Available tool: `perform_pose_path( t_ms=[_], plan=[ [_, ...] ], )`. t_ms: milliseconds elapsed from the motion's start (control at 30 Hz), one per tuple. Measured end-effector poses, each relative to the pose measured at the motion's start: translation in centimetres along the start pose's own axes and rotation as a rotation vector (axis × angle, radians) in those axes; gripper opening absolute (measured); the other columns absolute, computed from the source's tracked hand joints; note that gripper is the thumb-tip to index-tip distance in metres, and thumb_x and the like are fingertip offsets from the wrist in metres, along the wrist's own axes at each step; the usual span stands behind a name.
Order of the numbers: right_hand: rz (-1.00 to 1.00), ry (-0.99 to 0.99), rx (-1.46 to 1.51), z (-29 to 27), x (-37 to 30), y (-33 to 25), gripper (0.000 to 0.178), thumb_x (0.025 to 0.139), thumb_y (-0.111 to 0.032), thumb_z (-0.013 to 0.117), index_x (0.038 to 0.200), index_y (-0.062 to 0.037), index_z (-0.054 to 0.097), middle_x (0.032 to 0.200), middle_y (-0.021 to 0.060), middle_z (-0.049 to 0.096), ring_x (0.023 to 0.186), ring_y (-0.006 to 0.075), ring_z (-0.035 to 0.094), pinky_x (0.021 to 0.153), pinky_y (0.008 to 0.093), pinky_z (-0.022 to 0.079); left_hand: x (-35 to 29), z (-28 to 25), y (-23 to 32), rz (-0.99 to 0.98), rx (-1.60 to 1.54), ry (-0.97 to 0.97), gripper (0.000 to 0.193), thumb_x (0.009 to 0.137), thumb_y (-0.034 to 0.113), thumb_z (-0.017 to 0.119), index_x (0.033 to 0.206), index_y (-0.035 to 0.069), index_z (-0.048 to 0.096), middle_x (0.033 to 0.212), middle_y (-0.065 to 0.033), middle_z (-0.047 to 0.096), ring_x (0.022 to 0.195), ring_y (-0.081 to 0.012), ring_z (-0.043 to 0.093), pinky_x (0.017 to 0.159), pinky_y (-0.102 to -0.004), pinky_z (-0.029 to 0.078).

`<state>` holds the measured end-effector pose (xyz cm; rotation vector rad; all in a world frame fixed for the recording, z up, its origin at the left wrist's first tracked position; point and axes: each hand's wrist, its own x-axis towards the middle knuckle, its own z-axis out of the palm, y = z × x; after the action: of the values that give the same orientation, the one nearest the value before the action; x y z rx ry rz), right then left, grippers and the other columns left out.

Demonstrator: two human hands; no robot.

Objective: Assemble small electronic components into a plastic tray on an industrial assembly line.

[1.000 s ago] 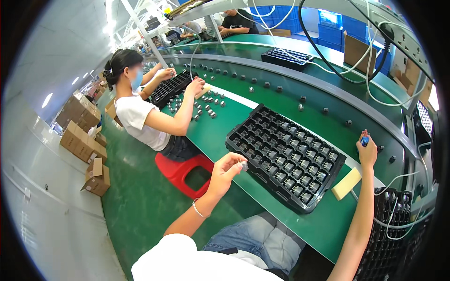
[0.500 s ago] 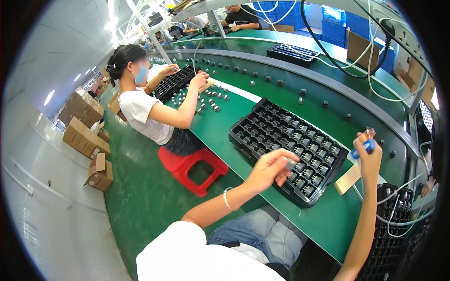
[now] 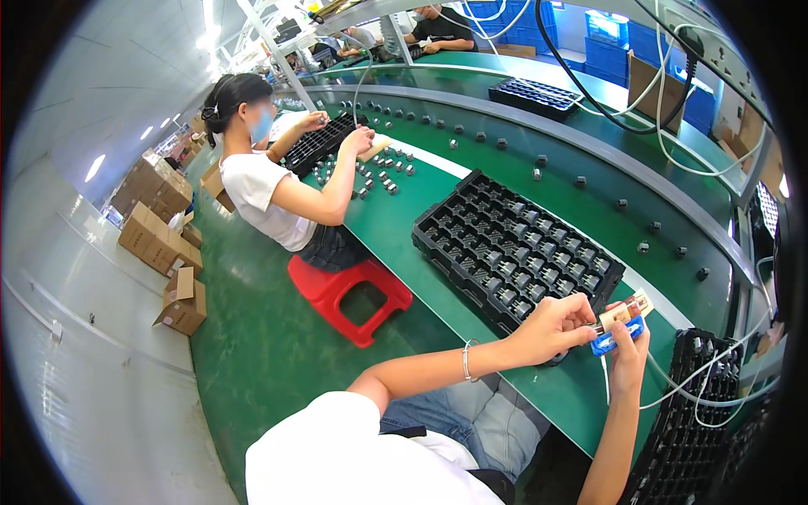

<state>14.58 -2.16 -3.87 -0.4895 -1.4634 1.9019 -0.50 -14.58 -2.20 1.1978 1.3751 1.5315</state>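
In front of me at the right, my two hands meet beyond the near end of a black plastic tray [image 3: 515, 249]. My left hand [image 3: 557, 326] is closed in a pinch at a small grey component [image 3: 598, 329], mostly covered by the fingers. My right hand [image 3: 628, 360] grips a blue hand-held tool [image 3: 613, 338] with a coppery, clear-looking end. The component and the tool are touching or very close; I cannot tell which. Similar grey components fill many of the tray's pockets, mainly toward its right side.
Spaced components [image 3: 581, 181] lie along the green conveyor [image 3: 505, 160] beyond the tray. A pale block [image 3: 623, 313] is partly behind my right hand. White cables and stacked black trays [image 3: 703, 370] stand right. At left a co-worker [image 3: 278, 181] sits on a red stool [image 3: 349, 290].
My left hand has moved right, from over the tray to the tool. My right hand has come lower and slightly left with the blue tool, so both hands are now together.
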Motion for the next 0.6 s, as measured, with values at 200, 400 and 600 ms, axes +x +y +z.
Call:
perform_pose_path(
  t_ms=[200, 400, 600],
  plan=[
    [0.019, -0.018, 0.055, -0.4, -0.5, -0.8, 0.037, 0.091, -0.017, 0.068, 0.121, 0.003, 0.057, 0.1, 0.0057, 0.065, 0.086, 0.0112, 0.064, 0.077, 0.0245, 0.051, 0.0, 1.0, 0.1, 0.061, 0.036, 0.078, 0.02, 0.092, 0.011, 0.072, 0.098, -0.001, 0.058, 0.071, -0.0019, 0.065, 0.056, -0.0031, 0.058, 0.048, -0.0206, 0.044],
    [0.032, -0.022, 0.104, -0.9, -0.2, -0.2, 0.033, 0.09, -0.016, 0.069, 0.116, 0.0024, 0.059, 0.096, 0.0061, 0.067, 0.08, 0.0101, 0.066, 0.068, 0.0227, 0.053, 0.3, 1.2, -0.4, 0.15, 0.131, 0.098, 0.019, 0.092, 0.011, 0.073, 0.097, -0.001, 0.059, 0.069, -0.0008, 0.063, 0.054, -0.0027, 0.056, 0.047, -0.0201, 0.042],
    [0.106, -0.022, 0.152, -1.2, -0.6, -0.6, 0.036, 0.089, -0.018, 0.071, 0.117, 0.0014, 0.06, 0.097, 0.0063, 0.068, 0.081, 0.0112, 0.068, 0.067, 0.023, 0.055, 0.6, 1.6, 0.3, 0.104, 0.053, 0.079, 0.02, 0.092, 0.012, 0.073, 0.097, -0.001, 0.059, 0.071, -0.0019, 0.065, 0.055, -0.0027, 0.057, 0.047, -0.0202, 0.043]
  ],
)
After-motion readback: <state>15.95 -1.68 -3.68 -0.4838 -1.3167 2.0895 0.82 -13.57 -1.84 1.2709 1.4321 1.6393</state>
